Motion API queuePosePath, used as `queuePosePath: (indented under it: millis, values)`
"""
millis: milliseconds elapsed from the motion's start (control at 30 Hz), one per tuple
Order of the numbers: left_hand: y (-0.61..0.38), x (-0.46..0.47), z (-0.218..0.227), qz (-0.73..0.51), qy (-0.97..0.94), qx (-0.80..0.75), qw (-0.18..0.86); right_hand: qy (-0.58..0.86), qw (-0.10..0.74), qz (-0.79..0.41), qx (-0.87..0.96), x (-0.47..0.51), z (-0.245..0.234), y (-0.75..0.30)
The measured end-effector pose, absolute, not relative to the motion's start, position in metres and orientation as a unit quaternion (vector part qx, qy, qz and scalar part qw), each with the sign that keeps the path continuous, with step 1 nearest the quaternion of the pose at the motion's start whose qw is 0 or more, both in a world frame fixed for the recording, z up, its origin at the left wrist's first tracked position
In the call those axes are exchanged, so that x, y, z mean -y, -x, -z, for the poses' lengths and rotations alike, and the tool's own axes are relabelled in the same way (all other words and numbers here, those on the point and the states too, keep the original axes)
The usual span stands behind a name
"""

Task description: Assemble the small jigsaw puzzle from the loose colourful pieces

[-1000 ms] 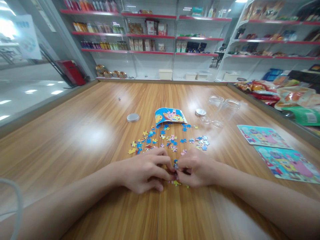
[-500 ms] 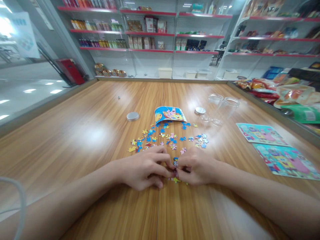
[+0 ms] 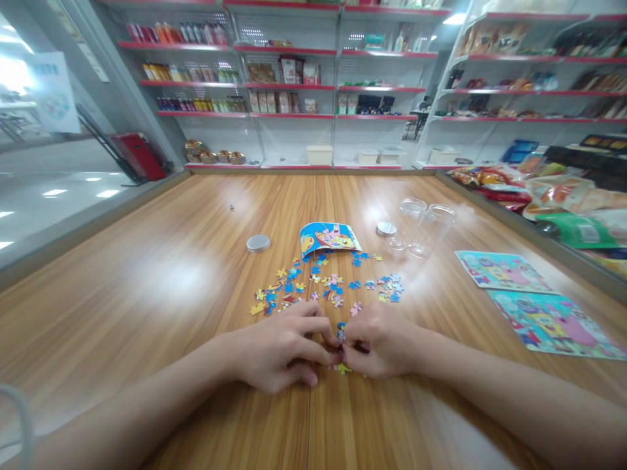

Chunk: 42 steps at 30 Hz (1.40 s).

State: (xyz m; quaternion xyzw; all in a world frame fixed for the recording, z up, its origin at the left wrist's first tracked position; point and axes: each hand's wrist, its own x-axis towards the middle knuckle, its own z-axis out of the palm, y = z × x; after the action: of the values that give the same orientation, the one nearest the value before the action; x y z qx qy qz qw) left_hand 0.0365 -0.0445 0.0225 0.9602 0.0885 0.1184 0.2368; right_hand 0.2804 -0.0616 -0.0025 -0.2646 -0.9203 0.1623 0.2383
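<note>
My left hand and my right hand rest close together on the wooden table, fingertips meeting in a pinch over a few small jigsaw pieces. Both hands have curled fingers pressed onto those pieces. Just beyond the hands lies a scatter of several loose blue, yellow and pink puzzle pieces. A curled picture card with a cartoon print lies behind the scatter.
Two clear jars lie on their sides at the right, with a metal lid beside them and another lid to the left. Two finished puzzle boards lie at the right. Store shelves stand behind.
The hands have kept pinching the same pieces with only small finger shifts. The view has tilted up a little, so everything sits lower in the frame.
</note>
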Motion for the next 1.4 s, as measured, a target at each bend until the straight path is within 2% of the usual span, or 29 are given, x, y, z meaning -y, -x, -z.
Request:
queuePosePath:
  millis: [533,800,900,1067,1400]
  values:
    - [-0.038,0.046,-0.024,-0.112,-0.965,-0.098,0.214,0.266,0.249,-0.153,0.919,0.062,0.002,-0.279]
    - [-0.036,0.044,-0.022,-0.106,-0.965,-0.096,0.221,0.222,0.268,-0.204,0.915,0.05,0.009,-0.274]
    - [-0.037,0.044,-0.023,-0.107,-0.964,-0.097,0.225,0.202,0.319,-0.179,0.909,0.049,0.005,-0.275]
    - [-0.038,0.046,-0.026,-0.108,-0.963,-0.094,0.23,0.267,0.436,-0.113,0.852,0.049,-0.005,-0.28]
    - [-0.037,0.047,-0.025,-0.12,-0.962,-0.097,0.226,0.289,0.416,-0.095,0.857,0.048,-0.005,-0.28]
